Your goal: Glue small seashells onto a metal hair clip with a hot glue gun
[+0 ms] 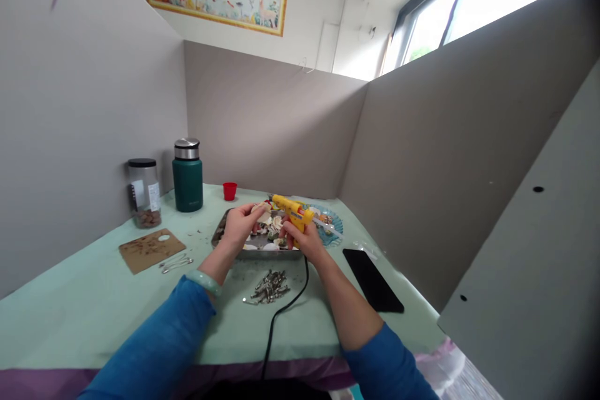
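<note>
My right hand is wrapped round the handle of a yellow hot glue gun. A translucent glue stick juts from the gun's back, and its nozzle points left. Pinched in the fingers of my left hand is a pale seashell, close to the nozzle. Whether nozzle and shell touch, I cannot tell. Below both hands lies a metal tray with shells and shell pieces. Nearer to me is a pile of small metal clips.
A black cord runs from the gun to the table's front edge. At left are a green flask, a lidded jar, brown cardboard and tweezer-like tools. A red cup, blue plate and black slab also lie about.
</note>
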{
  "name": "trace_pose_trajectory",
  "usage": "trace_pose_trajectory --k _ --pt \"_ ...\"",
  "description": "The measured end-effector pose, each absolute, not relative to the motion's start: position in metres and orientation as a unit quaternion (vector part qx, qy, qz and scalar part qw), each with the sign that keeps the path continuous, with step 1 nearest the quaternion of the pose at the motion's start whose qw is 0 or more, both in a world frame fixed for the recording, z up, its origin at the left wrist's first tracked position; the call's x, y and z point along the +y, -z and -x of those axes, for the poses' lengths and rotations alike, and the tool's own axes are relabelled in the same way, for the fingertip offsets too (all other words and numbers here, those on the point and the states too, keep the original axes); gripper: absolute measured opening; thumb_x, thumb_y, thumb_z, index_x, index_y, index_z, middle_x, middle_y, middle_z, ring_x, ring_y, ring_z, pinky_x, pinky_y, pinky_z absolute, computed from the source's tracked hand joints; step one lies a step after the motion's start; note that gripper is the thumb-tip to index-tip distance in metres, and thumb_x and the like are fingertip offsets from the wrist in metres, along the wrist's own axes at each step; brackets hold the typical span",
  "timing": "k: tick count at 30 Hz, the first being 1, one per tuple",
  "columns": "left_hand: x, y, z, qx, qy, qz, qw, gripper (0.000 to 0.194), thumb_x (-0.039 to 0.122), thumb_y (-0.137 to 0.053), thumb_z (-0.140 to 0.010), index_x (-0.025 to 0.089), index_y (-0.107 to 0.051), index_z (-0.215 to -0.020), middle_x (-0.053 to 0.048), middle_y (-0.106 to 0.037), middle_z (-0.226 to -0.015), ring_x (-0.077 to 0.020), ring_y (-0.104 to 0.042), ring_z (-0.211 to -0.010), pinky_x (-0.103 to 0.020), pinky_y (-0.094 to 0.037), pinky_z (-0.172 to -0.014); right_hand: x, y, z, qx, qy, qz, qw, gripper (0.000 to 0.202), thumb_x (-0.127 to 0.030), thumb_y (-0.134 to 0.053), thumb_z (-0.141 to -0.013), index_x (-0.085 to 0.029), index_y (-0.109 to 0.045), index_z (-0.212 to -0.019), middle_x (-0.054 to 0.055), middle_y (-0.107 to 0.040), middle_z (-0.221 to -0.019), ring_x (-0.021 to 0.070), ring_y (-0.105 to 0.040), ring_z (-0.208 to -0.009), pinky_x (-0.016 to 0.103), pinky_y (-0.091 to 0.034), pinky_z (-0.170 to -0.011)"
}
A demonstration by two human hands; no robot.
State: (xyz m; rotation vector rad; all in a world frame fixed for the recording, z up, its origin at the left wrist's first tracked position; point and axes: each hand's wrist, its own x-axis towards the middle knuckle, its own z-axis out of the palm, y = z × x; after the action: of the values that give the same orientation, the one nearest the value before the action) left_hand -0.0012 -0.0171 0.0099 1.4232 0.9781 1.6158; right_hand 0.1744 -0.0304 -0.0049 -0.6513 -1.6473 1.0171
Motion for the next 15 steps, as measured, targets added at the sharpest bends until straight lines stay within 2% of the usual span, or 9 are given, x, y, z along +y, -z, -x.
trace_pose_trajectory --k 4,8,15 --pt "-0.014 -0.009 0.002 0.382 -0.637 -0.558 0.37 0.035 0.045 -0.068 -0.067 0.012 -0.066 -0.08 0.006 -0.044 -0.042 -0.0078 -0.04 -0.039 -0.019 -0.03 -0.04 -0.028 0.008 -0.173 -0.72 -0.4 0.268 0.5 0.026 -0.043 -0.056 -0.081 -0.017 -0.055 -0.08 0.001 -0.063 -0.071 0.0069 -0.05 -0.042 0.02 -0.04 -0.044" --pt "-0.012 -0.008 0.003 0.392 -0.643 -0.553 0.357 0.036 0.046 -0.068 -0.066 0.013 -0.067 -0.08 0.006 -0.046 -0.045 -0.0074 -0.039 -0.038 -0.019 -0.03 -0.04 -0.023 0.015 -0.174 -0.749 -0.359 0.291 0.475 0.027 -0.044 -0.055 -0.082 -0.017 -0.059 -0.078 -0.001 -0.057 -0.059 0.0093 -0.051 -0.046 0.022 -0.043 -0.05" --pt "-0.01 -0.005 0.005 0.408 -0.647 -0.563 0.312 0.036 0.049 -0.066 -0.067 0.015 -0.067 -0.079 0.005 -0.047 -0.044 -0.0086 -0.041 -0.039 -0.019 -0.029 -0.04 -0.019 0.023 -0.176 -0.764 -0.325 0.312 0.462 0.03 -0.045 -0.054 -0.082 -0.017 -0.058 -0.075 -0.002 -0.054 -0.055 0.01 -0.051 -0.048 0.022 -0.042 -0.051"
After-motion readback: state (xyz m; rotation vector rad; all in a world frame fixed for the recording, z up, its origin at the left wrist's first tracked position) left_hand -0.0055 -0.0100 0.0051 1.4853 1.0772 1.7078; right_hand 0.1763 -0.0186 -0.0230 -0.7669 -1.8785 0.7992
